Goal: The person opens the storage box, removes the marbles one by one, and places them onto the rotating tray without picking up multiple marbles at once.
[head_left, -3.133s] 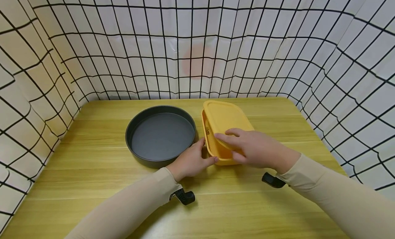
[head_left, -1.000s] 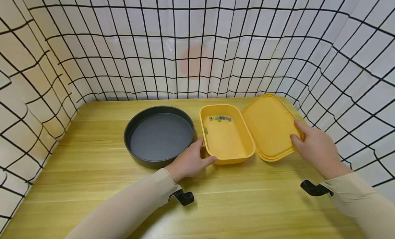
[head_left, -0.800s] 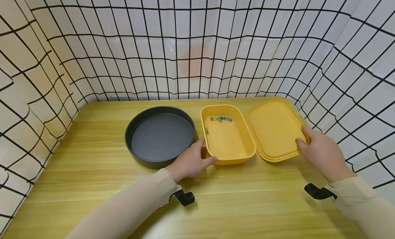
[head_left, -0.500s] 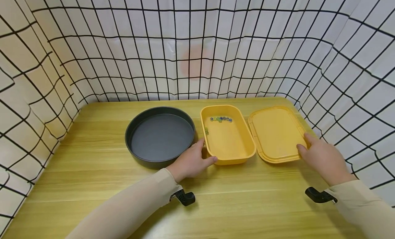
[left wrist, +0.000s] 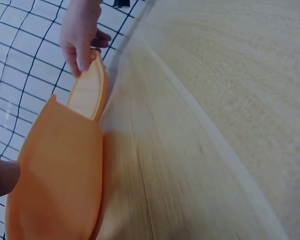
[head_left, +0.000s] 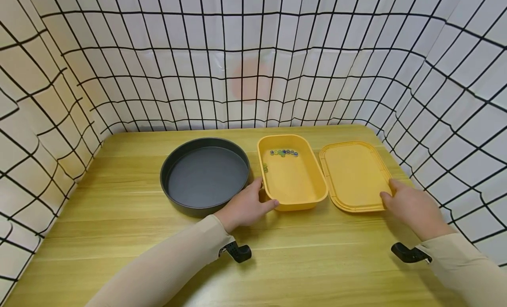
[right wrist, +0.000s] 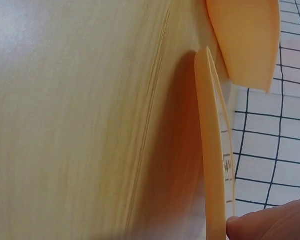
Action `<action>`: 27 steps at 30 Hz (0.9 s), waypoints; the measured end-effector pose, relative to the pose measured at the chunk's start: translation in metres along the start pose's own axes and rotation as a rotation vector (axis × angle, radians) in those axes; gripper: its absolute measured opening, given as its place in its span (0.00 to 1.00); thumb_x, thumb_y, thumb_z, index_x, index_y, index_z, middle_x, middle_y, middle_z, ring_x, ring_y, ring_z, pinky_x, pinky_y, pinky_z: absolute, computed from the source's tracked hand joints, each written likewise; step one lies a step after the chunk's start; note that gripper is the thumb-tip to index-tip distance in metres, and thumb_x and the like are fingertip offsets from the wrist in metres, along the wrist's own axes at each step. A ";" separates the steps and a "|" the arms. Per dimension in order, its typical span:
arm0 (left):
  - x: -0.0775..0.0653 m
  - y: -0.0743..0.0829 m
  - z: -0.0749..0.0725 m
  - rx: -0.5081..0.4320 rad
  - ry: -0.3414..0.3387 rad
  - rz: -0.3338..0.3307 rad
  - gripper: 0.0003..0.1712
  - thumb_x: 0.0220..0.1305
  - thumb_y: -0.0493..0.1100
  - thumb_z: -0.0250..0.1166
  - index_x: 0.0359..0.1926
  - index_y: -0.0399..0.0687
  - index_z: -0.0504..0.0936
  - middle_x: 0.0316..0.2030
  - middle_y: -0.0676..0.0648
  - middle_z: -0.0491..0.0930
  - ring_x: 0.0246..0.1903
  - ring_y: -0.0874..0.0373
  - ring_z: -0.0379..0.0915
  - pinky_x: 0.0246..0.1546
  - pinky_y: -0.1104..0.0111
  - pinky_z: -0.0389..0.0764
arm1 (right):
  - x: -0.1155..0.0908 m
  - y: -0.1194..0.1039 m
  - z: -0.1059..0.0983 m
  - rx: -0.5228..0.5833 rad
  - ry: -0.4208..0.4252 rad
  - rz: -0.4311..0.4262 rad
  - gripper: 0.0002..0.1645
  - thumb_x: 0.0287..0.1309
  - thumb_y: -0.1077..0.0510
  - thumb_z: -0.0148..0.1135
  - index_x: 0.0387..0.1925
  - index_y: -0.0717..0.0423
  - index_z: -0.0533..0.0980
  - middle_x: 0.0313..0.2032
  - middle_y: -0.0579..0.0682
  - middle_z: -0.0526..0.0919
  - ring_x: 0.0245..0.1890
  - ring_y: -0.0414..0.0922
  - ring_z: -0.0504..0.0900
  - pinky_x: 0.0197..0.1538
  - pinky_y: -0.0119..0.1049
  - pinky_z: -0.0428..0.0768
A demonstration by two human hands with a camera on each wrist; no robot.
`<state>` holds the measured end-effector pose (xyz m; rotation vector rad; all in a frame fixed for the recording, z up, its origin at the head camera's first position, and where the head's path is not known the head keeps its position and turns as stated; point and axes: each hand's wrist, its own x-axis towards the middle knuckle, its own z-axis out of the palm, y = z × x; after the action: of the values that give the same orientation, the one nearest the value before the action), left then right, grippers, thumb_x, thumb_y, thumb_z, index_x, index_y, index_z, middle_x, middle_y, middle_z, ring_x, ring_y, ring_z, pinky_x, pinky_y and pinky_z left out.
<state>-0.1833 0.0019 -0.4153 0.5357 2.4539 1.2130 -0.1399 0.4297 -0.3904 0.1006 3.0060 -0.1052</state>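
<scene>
A yellow plastic box (head_left: 295,181) without its cover stands right of centre. Several small glass marbles (head_left: 283,153), blue and green, lie inside it near the far end and along the left wall. My left hand (head_left: 245,205) holds the box's near left corner, thumb on the near rim and fingers at the left side. Its matching yellow lid (head_left: 356,177) is just right of the box, almost level, underside up. My right hand (head_left: 413,208) pinches the lid's near right edge. A shadow shows beneath the lid (right wrist: 210,130) in the right wrist view.
A round dark grey pan (head_left: 206,177) stands left of the box, close to my left hand. Under everything is a wood-grain table (head_left: 309,258). White sheeting with black netting (head_left: 253,78) walls the back and both sides.
The lid has come off the box, moved to its right and been lowered, tilting down toward the table in my right hand. My left hand has stayed at the box corner.
</scene>
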 end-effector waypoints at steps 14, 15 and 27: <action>-0.004 0.000 -0.002 0.007 -0.012 -0.002 0.45 0.74 0.59 0.65 0.82 0.51 0.57 0.77 0.46 0.67 0.76 0.52 0.63 0.78 0.52 0.64 | 0.000 0.004 0.003 0.017 -0.027 0.061 0.43 0.77 0.46 0.51 0.71 0.82 0.61 0.64 0.83 0.68 0.60 0.83 0.70 0.57 0.75 0.74; -0.006 0.002 -0.003 0.010 -0.012 -0.005 0.46 0.74 0.60 0.65 0.83 0.52 0.56 0.78 0.46 0.66 0.77 0.52 0.62 0.78 0.52 0.64 | 0.000 0.004 0.003 0.016 -0.018 0.064 0.43 0.77 0.46 0.51 0.71 0.82 0.61 0.65 0.83 0.68 0.60 0.83 0.70 0.58 0.75 0.73; -0.044 0.008 -0.051 0.235 0.083 0.128 0.49 0.75 0.60 0.63 0.84 0.47 0.53 0.82 0.43 0.59 0.79 0.47 0.59 0.78 0.52 0.63 | 0.008 -0.015 -0.010 0.081 0.132 -0.022 0.41 0.78 0.45 0.55 0.70 0.79 0.65 0.60 0.82 0.75 0.59 0.81 0.72 0.58 0.75 0.73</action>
<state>-0.1672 -0.0491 -0.3728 0.7303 2.6881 1.0170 -0.1504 0.4157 -0.3803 0.0853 3.1353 -0.2313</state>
